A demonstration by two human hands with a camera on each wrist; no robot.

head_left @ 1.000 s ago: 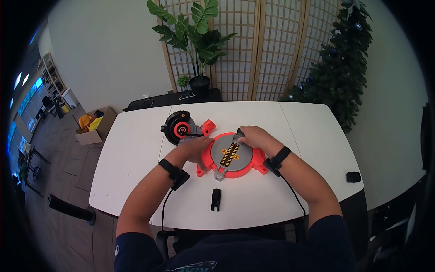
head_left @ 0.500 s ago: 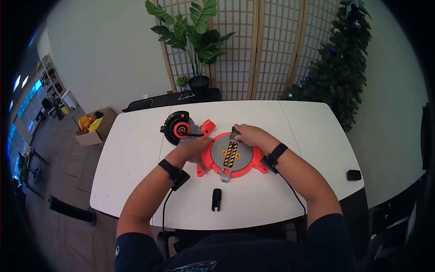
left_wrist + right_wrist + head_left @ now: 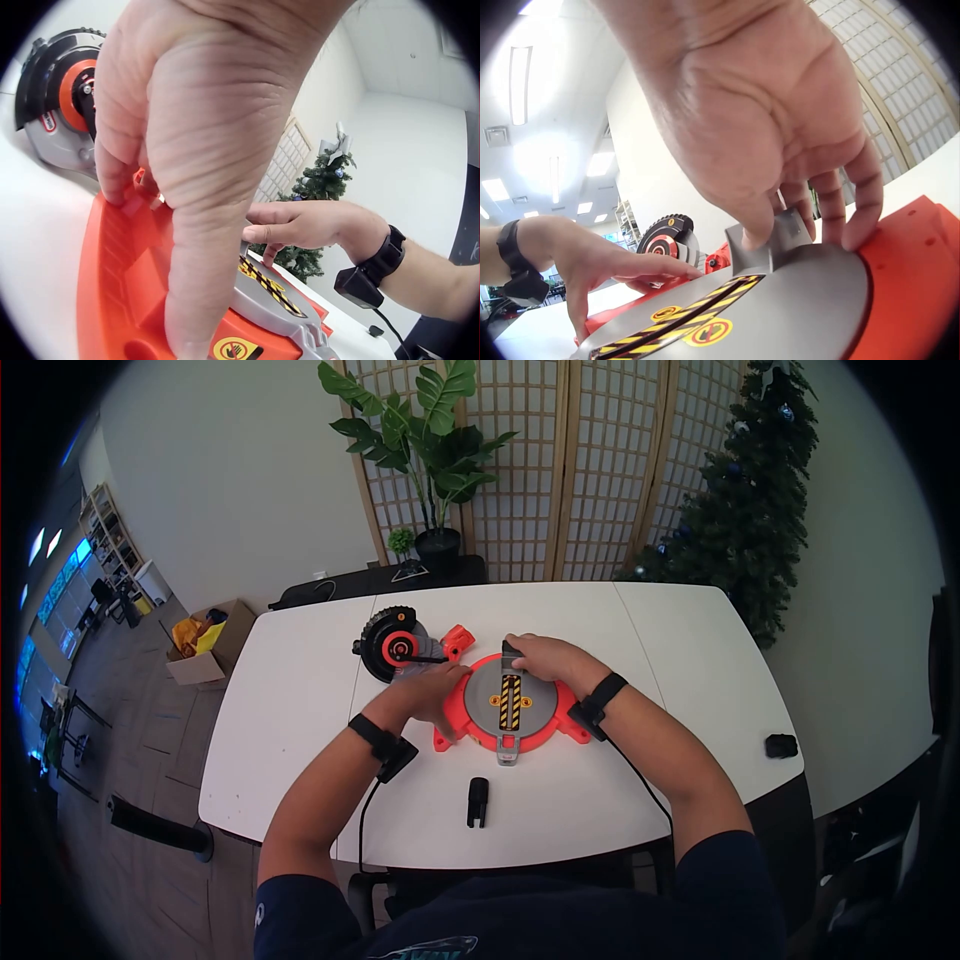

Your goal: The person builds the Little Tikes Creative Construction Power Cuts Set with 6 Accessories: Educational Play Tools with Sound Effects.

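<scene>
A toy saw base with a red body [image 3: 455,715] and a round grey turntable [image 3: 484,690] lies on the table. A yellow-and-black striped slot [image 3: 510,703] crosses the turntable. My left hand [image 3: 430,693] grips the left side of the red body, thumb on the near side and fingers toward the far side. With thumb and fingers, my right hand [image 3: 548,659] pinches the raised grey tab [image 3: 776,240] at the turntable's far end. A grey tongue [image 3: 508,752] juts from the near end. Behind my left hand stands the toy saw head [image 3: 400,645], with its black toothed wheel and red hub.
A small black two-pronged piece [image 3: 478,802] lies on the white table [image 3: 290,730] in front of the base. Near the right edge is a small black object [image 3: 781,746]. A cardboard box [image 3: 215,650] sits on the floor at the left.
My right hand has moved left with the tab, turning the turntable counterclockwise; its near tongue has swung right and the stripes now run nearly straight toward me. The left hand stays on the red body.
</scene>
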